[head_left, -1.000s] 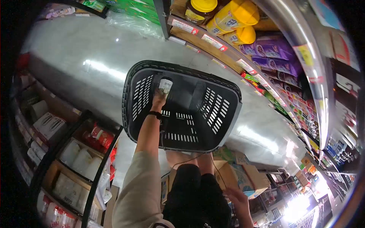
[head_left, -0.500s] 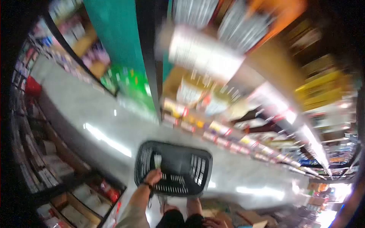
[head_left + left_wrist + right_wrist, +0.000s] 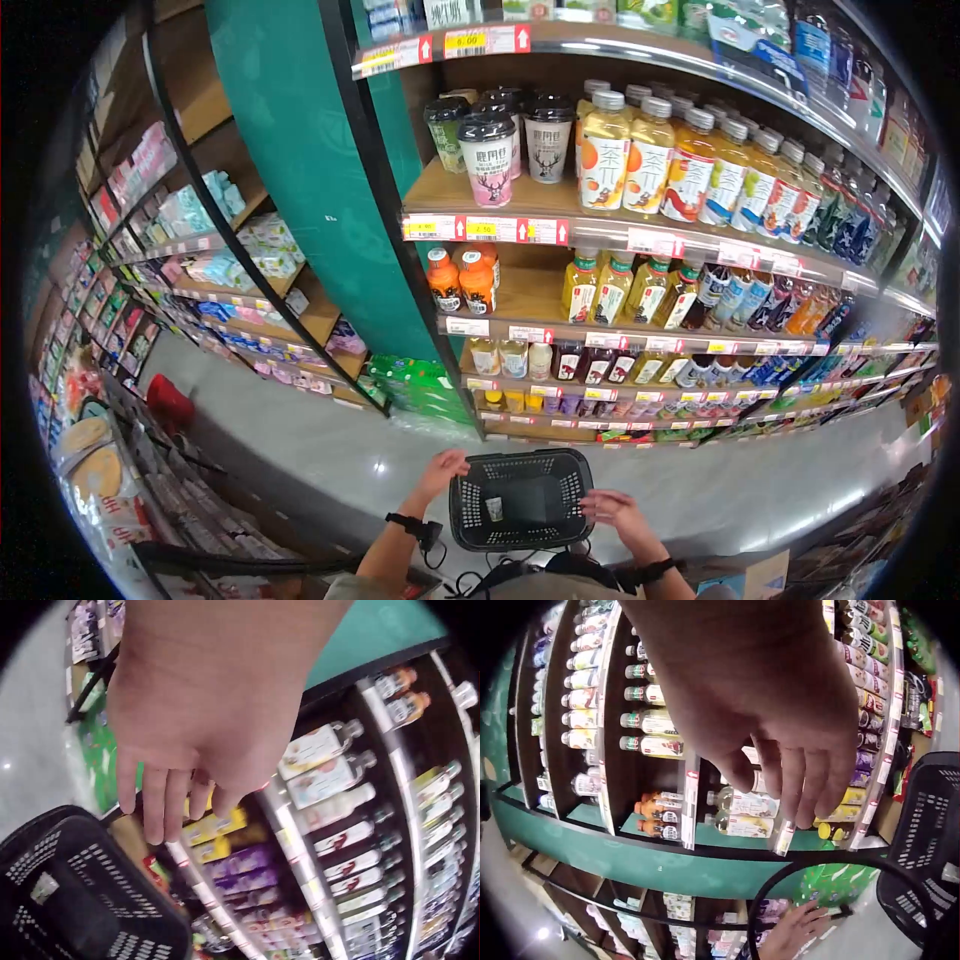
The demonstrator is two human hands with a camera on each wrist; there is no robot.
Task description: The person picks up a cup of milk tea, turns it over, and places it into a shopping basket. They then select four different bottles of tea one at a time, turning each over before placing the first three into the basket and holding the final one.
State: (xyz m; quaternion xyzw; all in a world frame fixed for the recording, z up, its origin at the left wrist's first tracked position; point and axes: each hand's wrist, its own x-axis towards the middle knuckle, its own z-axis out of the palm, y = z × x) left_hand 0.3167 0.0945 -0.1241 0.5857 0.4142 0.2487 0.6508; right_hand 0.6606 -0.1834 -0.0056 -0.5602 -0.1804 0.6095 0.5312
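While left hand [image 3: 438,474] and right hand [image 3: 618,511] have loose, empty fingers, I'd grip the seemingly light, stiff basket [image 3: 540,492] by opposite edges.

Black basket [image 3: 540,500], teal panel [image 3: 285,160]

A shop: shelves [image 3: 530,292] of bottled drinks [image 3: 604,155], price tags [image 3: 655,242], a shopping basket [image 3: 545,500].

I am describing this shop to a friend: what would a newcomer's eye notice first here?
The black perforated plastic basket stands out low in the head view, between the bare left hand and right hand. Above, yellow white-capped bottles line a brown shelf, right of the tall green panel.
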